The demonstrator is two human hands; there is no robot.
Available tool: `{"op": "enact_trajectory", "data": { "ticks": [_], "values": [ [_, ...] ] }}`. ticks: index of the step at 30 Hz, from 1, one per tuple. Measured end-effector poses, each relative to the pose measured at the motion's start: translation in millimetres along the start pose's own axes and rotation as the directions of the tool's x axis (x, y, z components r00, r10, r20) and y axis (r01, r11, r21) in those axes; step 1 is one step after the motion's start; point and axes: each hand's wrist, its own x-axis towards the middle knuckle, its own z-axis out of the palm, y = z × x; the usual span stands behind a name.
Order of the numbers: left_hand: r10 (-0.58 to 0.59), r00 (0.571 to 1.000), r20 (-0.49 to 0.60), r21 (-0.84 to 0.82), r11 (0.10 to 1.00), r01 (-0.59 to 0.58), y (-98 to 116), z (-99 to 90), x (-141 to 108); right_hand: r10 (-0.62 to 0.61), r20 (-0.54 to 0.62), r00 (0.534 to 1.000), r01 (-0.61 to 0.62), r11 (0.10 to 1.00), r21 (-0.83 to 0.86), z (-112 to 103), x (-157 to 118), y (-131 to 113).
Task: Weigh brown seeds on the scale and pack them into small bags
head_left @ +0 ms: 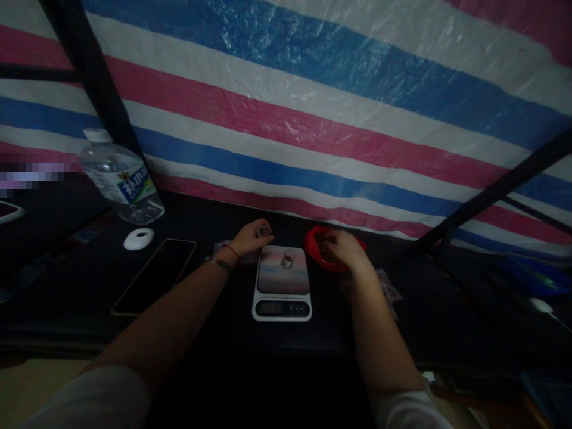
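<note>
A white kitchen scale [282, 286] with a display at its near end lies on the black table. On its plate stands a small clear cup [288, 258] with a little dark stuff inside. Beside the scale's far left corner, my left hand [252, 237] is closed round another small clear container [263, 230]. To the right, my right hand [346, 247] reaches into a red bag [315, 247] of brown granular material [325, 250]. Its fingertips are down in the material, and what they pinch is too small to name.
Left on the table [330, 333] are a dark phone [156, 277], a white oval device [139, 239] and a large clear bottle [120, 179]. Clear plastic bags [388, 290] lie by my right forearm. A striped sheet [286, 119] hangs behind, with black frame bars either side.
</note>
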Motion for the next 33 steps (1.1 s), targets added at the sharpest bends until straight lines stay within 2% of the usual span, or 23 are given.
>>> {"op": "enact_trajectory", "data": {
  "ticks": [2, 5, 10, 18, 23, 28, 33],
  "values": [
    [-0.004, 1.0, 0.002, 0.014, 1.0, 0.003, 0.2, -0.3, -0.1, 0.048, 0.067, 0.997, -0.047, 0.999, -0.011, 14.4, -0.4, 11.0],
    [0.01, 0.999, -0.036, 0.027, 1.0, -0.009, 1.1, -1.3, 0.0, 0.073, 0.102, 0.992, -0.07, 0.997, -0.028, 28.2, -2.5, 16.8],
    [-0.019, 0.999, -0.033, 0.007, 1.0, 0.019, 3.0, -2.1, -0.2, 0.081, 0.143, 0.986, -0.081, 0.997, -0.011, 30.5, -1.8, 17.2],
    [-0.037, 0.997, 0.06, -0.052, 0.998, 0.04, 6.7, -1.0, -2.0, 0.063, 0.098, 0.993, -0.061, 0.998, -0.018, 30.4, -2.2, 17.4],
    [-0.037, 0.998, 0.057, -0.046, 0.998, 0.039, 8.9, -0.5, -3.7, 0.094, 0.076, 0.993, -0.092, 0.995, -0.023, 26.9, -2.1, 15.3],
    [-0.024, 0.995, 0.1, -0.084, 0.996, 0.032, 14.0, -0.9, -5.7, 0.049, 0.05, 0.998, -0.05, 0.999, 0.01, 23.7, 0.4, 13.8],
    [-0.019, 0.997, 0.078, -0.112, 0.993, 0.027, 11.8, -0.2, -3.8, 0.013, -0.021, 1.0, -0.012, 0.999, 0.043, 24.7, 1.2, 13.0]
  ]
}}
